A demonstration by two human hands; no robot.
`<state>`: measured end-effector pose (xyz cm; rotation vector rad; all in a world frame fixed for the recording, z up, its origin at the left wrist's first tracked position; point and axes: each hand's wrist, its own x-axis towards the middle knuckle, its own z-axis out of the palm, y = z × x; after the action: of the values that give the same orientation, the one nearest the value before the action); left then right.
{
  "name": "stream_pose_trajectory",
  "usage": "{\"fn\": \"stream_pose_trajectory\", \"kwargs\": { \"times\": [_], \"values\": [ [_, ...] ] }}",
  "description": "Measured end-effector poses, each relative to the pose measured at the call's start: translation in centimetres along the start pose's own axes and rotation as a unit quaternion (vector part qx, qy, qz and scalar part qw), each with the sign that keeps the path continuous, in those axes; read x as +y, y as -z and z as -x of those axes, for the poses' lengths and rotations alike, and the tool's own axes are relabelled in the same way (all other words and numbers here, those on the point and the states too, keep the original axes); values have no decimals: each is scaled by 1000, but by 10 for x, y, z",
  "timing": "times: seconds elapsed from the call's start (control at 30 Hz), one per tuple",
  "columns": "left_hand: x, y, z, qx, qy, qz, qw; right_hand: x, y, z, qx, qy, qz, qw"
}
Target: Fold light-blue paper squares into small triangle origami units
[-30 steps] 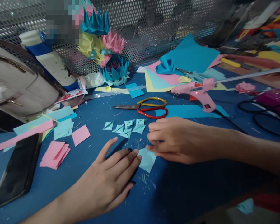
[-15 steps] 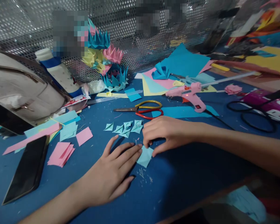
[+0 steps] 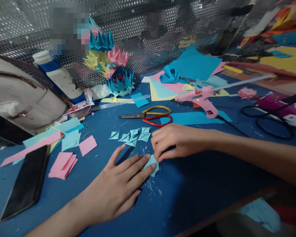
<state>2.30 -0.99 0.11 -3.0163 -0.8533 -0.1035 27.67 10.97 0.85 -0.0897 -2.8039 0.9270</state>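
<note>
A small light-blue paper square (image 3: 152, 166) lies on the blue tabletop between my hands. My left hand (image 3: 122, 182) rests flat, its fingers stretched out and two fingertips pressing on the paper. At the paper's right corner, my right hand (image 3: 169, 143) pinches the edge between thumb and fingers, and that corner is folded inward. Just beyond my hands sit several small folded light-blue paper pieces (image 3: 132, 138). Scissors (image 3: 148, 115) with one yellow and one red handle lie behind them, near a strip of blue paper (image 3: 199, 118).
On the left are pink paper squares (image 3: 62, 164), a black phone (image 3: 26, 181) and a pale bag (image 3: 19, 92). A pink glue gun (image 3: 199, 98), its cord trailing right, stands behind my right arm. Folded paper flowers (image 3: 119, 80) and a white bottle (image 3: 59, 77) stand against the perforated metal panel.
My right thumb has moved left onto the paper's right corner, which is now turned inward. My left fingers have slid a little further over the paper.
</note>
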Motion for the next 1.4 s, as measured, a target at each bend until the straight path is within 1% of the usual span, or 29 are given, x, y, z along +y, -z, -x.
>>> {"fn": "stream_pose_trajectory", "kwargs": {
  "times": [0.1, 0.23, 0.33, 0.43, 0.57, 0.7, 0.93, 1.1, 1.23, 1.27, 1.33, 1.4],
  "values": [
    [7, -2, -1, 15, 13, -31, 999, -1, -1, 0, -17, -44, -17, 999],
    [14, -3, -1, 6, 29, -45, 999, -4, -3, -1, -23, -106, -18, 994],
    [17, -4, -2, 8, 40, -46, 998, -6, -6, -1, -10, -117, -15, 993],
    [19, -5, -4, 9, 48, -44, 998, -8, -8, 0, -4, -108, 14, 994],
    [21, -6, -6, 14, 55, -37, 998, -12, -11, 0, -12, -81, 95, 992],
    [21, -7, -6, 24, 57, -35, 997, -15, -13, -1, -14, -63, 167, 984],
    [20, -6, -7, 33, 60, -18, 997, -17, -14, 0, -11, -51, 214, 975],
    [19, -6, -6, 30, 69, 21, 997, -19, -15, -1, -15, -60, 213, 975],
    [19, -7, -5, 22, 72, 19, 997, -16, -8, 2, -6, -77, 172, 982],
    [19, -7, -5, 18, 73, 18, 997, -14, -5, 3, -1, -67, 169, 983],
    [19, -7, -5, 15, 74, 16, 997, -11, 2, 5, 13, -21, 166, 986],
    [19, -7, -5, 18, 74, 16, 997, -9, 8, 7, 12, 22, 146, 989]
  ]
}}
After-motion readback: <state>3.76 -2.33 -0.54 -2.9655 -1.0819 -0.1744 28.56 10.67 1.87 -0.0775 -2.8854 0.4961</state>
